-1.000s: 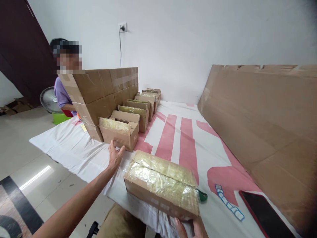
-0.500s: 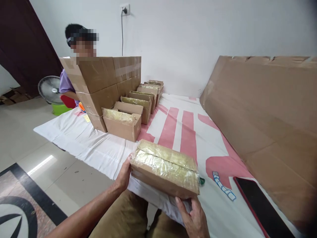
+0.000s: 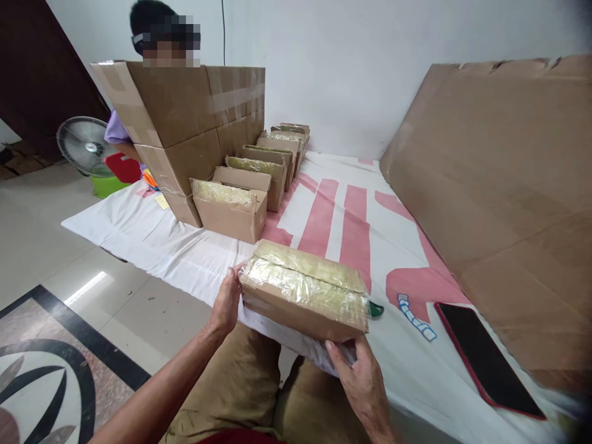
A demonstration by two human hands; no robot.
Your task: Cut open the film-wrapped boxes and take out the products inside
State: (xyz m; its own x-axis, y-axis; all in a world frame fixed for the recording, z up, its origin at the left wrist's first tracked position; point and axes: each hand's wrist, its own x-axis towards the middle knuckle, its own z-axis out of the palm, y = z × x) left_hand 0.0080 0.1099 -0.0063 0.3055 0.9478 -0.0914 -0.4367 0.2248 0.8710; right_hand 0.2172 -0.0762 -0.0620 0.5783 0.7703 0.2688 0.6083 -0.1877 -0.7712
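Note:
A cardboard box with shiny, yellowish taped flaps lies at the near edge of the cloth-covered table, its top flaps folded down to a seam. My left hand grips its left end, the fingers partly hidden behind the corner. At the front right corner, my right hand holds the lower edge with the thumb on the front face; its other fingertips are out of sight under the box. Something green sticks out past the box's right end.
Several open boxes stand in a row beyond, beside a stack of closed cartons. A person sits behind the stack, near a fan. A phone, a strip of stickers and a large cardboard sheet are at right.
The view has tilted down slightly, so everything sits higher in the picture. Both hands keep their hold on the box, which stays at the table's near edge.

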